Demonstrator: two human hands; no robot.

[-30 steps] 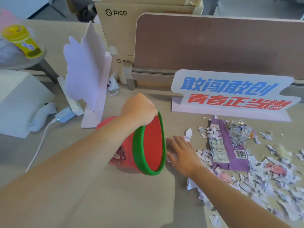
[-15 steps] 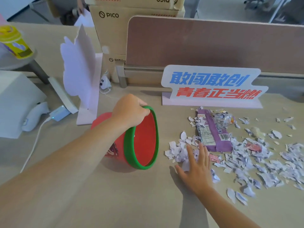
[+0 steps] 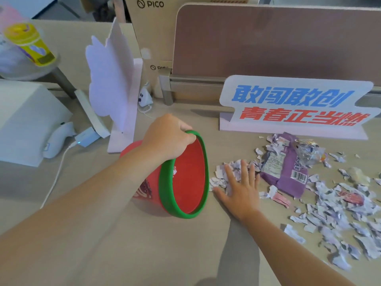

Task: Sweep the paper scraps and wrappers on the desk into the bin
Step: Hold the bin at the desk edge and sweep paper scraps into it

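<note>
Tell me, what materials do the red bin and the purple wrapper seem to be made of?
Red bin: probably moulded plastic, smooth and matte, with a green rim.
Purple wrapper: likely thin plastic film, slightly glossy and creased, printed with a barcode.

A white sign (image 3: 296,106) with blue and red lettering is stood before a brown partition (image 3: 276,40). A white cut-out board (image 3: 112,79) is propped upright at the left, near a white box (image 3: 24,120), a controller (image 3: 57,141) and a yellow cup (image 3: 28,43). Cardboard boxes (image 3: 152,21) are stacked behind.
</note>
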